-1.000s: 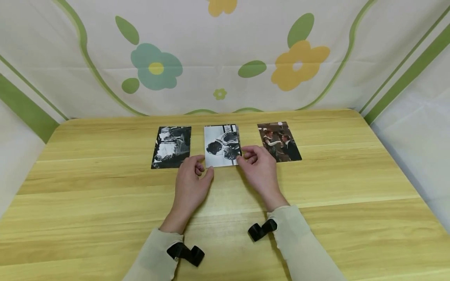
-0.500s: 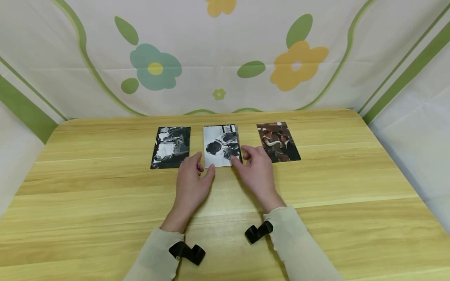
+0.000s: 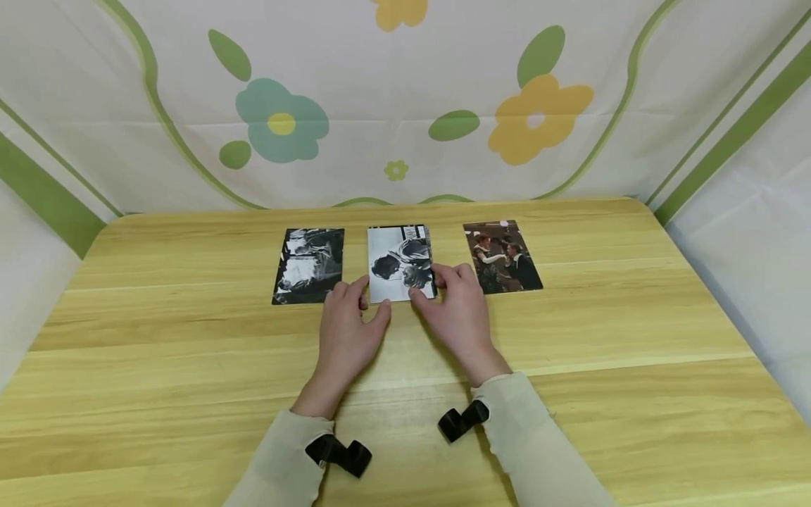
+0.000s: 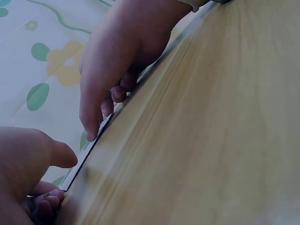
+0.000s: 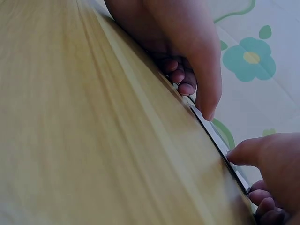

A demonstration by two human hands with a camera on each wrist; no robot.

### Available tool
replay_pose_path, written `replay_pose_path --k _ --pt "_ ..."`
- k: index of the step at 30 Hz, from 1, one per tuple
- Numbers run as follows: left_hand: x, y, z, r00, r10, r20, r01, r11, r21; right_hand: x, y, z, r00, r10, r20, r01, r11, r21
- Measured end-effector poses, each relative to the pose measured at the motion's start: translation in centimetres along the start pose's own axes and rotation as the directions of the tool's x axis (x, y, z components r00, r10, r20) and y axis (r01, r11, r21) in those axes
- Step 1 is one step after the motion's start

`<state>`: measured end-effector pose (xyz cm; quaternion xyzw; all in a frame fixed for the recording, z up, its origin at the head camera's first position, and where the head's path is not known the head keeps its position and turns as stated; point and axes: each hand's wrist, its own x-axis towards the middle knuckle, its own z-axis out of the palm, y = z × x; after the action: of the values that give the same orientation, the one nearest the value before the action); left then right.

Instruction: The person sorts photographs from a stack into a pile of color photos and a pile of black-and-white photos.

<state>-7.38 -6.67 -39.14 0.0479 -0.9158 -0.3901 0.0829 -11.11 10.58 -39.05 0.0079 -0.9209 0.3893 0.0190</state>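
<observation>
A black-and-white photo card (image 3: 386,285) lies flat between my hands, picturing two heads close together; dark edges peeking out at its top and right suggest another card beneath. My left hand (image 3: 347,334) has its fingers against the card's left edge, and its thumb hovers at the near edge. Pinching the right side, my right hand (image 3: 459,320) has its thumb on the near right corner and fingers along the side edge. The right wrist view shows that thumb (image 5: 241,152) on the card's pale face. Both hands' remaining fingers are partly hidden.
Another black-and-white photo card (image 3: 310,267) lies to the left, its near right corner behind my left hand. A colour photo card (image 3: 522,271) sits at the right, slightly turned. Behind the wooden table (image 3: 190,366) hangs a flowered cloth (image 3: 380,91).
My right hand has shifted a little left, its thumb moving from the card's right edge onto its near right corner. My left thumb has edged slightly right. The cards look unmoved.
</observation>
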Motion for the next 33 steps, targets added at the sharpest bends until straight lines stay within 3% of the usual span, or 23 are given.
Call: replay_pose_path --k 33 --pt "0.11 -0.18 0.11 1.000 -0.012 -0.025 0.011 0.999 -0.043 0.16 0.23 0.16 0.999 0.005 -0.037 0.000 0.993 0.121"
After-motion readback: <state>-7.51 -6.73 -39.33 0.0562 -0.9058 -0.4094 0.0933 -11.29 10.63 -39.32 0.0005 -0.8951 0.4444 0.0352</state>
